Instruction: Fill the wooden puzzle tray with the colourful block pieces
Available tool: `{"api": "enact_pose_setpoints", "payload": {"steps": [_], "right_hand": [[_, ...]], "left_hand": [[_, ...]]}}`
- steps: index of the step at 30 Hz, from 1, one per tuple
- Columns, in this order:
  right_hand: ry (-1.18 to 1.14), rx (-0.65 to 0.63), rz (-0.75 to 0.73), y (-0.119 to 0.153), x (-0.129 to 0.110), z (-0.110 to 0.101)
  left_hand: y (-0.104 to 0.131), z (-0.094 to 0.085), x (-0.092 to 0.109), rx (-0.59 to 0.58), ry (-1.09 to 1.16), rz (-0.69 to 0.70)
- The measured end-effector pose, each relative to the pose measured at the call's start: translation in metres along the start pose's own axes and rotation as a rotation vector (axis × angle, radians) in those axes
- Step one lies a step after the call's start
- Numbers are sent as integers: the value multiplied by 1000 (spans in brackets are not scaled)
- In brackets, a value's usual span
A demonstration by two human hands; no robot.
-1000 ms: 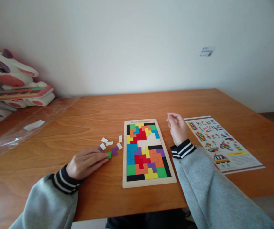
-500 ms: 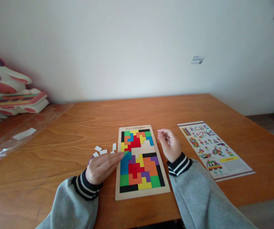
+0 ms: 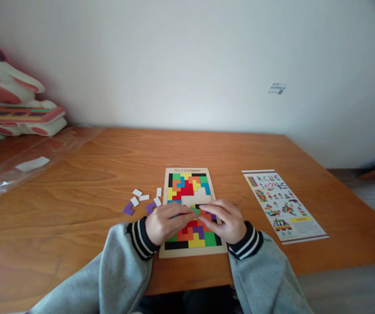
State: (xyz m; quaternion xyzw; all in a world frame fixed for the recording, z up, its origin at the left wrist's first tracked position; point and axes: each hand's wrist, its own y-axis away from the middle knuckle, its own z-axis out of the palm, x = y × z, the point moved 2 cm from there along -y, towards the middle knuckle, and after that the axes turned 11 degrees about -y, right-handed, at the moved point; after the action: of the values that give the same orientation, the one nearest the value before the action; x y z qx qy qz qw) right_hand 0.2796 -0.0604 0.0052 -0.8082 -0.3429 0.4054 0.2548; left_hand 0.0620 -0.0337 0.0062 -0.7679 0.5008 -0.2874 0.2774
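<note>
A wooden puzzle board (image 3: pixel 192 251) lies in front of me, filled with coloured block pieces except for a bare, pale gap (image 3: pixel 194 199) in its upper half. Over the middle of the board, my left hand (image 3: pixel 169 221) pinches a small green puzzle piece (image 3: pixel 195 212) at its fingertips. From the other side, the thumb and fingers of my right hand (image 3: pixel 226 220) close on the piece's right edge. The piece's full shape is partly covered by fingers. Both hands hide part of the board's middle rows.
Left of the board lie two purple pieces (image 3: pixel 128 209) and several small white tiles (image 3: pixel 144 197). A printed pattern sheet (image 3: pixel 282 205) rests on the right. Clear plastic wrapping (image 3: pixel 56 150) and an animal-shaped toy keyboard (image 3: pixel 20 115) are at the left, near the wall.
My left hand has moved right with the green piece, from the board's left edge to its middle. My right hand has come left and down to the piece. The camera view has shifted slightly.
</note>
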Motion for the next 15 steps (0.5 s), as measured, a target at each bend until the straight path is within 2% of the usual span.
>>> {"api": "enact_pose_setpoints", "payload": {"steps": [4, 8, 11, 15], "right_hand": [[51, -27, -154, 2, -12, 5], [116, -60, -201, 5, -12, 5], [190, -96, -210, 7, -6, -2], [233, -156, -168, 7, 15, -10]], "left_hand": [[-2, 5, 9, 14, 48, 21], [-2, 6, 7, 32, 44, 15], [-2, 4, 0, 30, 21, 1], [-2, -3, -21, 31, -130, -43]]}}
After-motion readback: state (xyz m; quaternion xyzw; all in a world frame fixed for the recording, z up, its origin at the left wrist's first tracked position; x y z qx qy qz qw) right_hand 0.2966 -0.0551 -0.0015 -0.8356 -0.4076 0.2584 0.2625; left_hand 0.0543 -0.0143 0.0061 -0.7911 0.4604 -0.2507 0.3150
